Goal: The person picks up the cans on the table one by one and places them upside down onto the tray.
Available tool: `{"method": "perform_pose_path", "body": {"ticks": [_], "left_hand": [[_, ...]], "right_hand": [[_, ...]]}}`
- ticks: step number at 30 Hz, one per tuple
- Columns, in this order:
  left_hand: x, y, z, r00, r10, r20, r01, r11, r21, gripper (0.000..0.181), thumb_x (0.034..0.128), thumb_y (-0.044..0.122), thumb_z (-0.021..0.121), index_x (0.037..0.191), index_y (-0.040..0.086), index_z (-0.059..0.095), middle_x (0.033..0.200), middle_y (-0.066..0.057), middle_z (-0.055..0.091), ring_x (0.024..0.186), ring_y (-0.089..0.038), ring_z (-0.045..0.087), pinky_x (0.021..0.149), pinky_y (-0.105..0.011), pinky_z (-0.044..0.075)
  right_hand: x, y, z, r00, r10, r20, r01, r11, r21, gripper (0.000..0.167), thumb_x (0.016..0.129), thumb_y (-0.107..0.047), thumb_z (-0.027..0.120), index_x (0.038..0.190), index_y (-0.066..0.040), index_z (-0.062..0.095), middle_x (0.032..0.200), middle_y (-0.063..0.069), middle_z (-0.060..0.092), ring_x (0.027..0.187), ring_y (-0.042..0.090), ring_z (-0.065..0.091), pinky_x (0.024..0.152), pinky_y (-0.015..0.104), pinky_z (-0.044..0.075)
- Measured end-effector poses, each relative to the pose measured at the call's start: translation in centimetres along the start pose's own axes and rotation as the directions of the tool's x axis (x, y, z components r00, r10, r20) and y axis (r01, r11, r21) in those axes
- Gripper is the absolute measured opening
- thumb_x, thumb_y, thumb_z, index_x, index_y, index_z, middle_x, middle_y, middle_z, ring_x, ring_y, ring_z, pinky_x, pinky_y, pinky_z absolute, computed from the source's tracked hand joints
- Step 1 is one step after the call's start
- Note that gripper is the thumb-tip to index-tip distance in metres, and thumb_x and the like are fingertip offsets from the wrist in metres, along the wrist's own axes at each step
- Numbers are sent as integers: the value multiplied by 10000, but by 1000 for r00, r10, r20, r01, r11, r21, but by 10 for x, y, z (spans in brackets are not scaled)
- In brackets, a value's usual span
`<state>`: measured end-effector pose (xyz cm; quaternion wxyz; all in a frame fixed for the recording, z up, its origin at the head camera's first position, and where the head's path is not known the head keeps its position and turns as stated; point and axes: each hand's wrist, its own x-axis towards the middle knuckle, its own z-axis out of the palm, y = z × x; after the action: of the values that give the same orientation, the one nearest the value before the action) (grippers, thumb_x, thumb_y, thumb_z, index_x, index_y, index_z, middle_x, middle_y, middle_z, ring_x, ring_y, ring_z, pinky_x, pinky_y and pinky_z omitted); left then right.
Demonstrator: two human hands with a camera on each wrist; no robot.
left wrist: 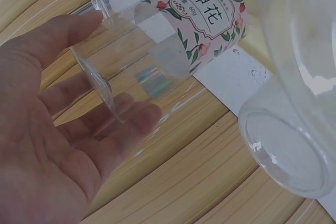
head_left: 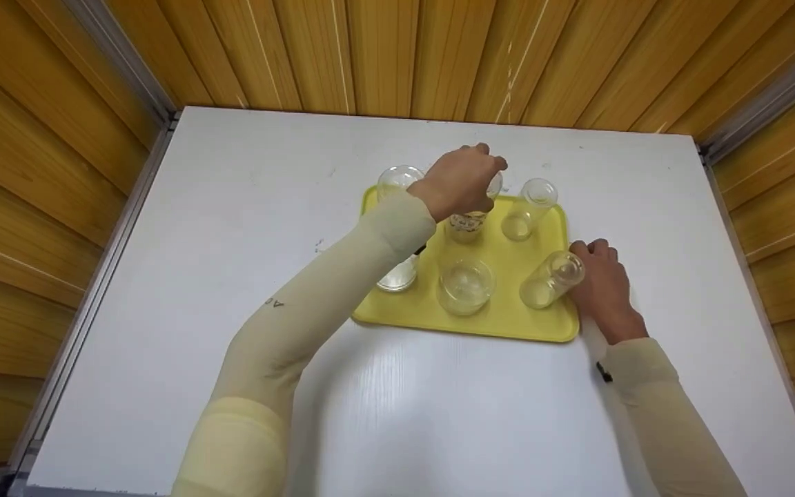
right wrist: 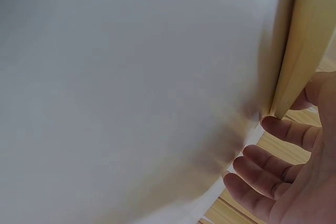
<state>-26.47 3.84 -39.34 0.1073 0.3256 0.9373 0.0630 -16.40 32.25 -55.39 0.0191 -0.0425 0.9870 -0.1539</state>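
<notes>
My left hand [head_left: 461, 181] reaches over the back of a yellow tray [head_left: 508, 330], thumb and fingers curled around the mouth of a clear jar [left wrist: 152, 51] with a pink floral label. The jar's base stands on the tray. My right hand [right wrist: 294, 166] is at the tray's right edge, index fingertip and thumb on either side of the rim; the other fingers are bent beside it. Just left of that hand is a clear bottle-like jar [head_left: 552, 279], partly covering it in the head view.
Also on the tray are a clear jar [head_left: 530, 207] at the back right, a round container [head_left: 465, 286] at the front middle, a clear container [head_left: 397, 178] at the back left and another [head_left: 397, 276] partly behind my left sleeve. The white table [head_left: 232, 193] meets wood-patterned walls [head_left: 384, 55].
</notes>
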Motion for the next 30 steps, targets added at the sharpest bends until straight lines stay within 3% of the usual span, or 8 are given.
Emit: {"method": "perform_pose_path", "body": {"ticks": [30], "left_hand": [[9, 3, 2, 1000, 4, -19, -4, 1000, -13, 595, 986, 327, 760, 1519, 132, 581, 1380, -121, 624, 1208, -267, 639, 979, -393, 566]], "right_hand": [[-2, 1, 0, 1000, -12, -7, 12, 1000, -1, 356, 1118, -207, 468, 1273, 101, 556, 1242, 391, 478, 1123, 572, 489, 846, 701, 463]]}}
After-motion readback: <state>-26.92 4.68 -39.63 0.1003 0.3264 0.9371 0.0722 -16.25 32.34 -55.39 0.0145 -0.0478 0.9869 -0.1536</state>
